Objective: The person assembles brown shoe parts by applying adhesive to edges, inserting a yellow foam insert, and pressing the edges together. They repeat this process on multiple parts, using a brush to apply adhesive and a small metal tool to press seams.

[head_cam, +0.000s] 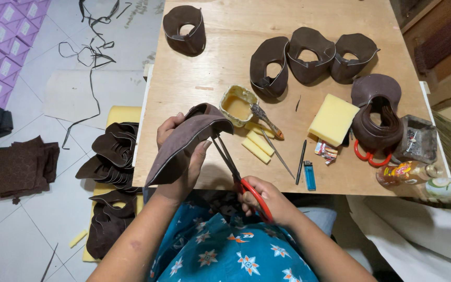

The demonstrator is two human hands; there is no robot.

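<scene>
Head view, looking straight down: the left hand (176,151) has its grip pinched on a folded brown leather piece (184,143), held up just over the near edge of the wooden surface (210,78). The right hand (267,201) has its grip pressed around the red handles of the scissors (236,167), and the blades are slightly parted, tips right at the edge of the leather (touching it, by the look of it). Beyond the hands sits a small yellow glue pot (237,104) with a brush (266,120) lying beside it, then a yellow sponge block (333,119) further right. Four finished leather loops (309,55) stand toward the far side. A blue lighter (309,175) lies near the front edge. Down on the floor to the left, a stack of cut leather shapes (111,156).
</scene>
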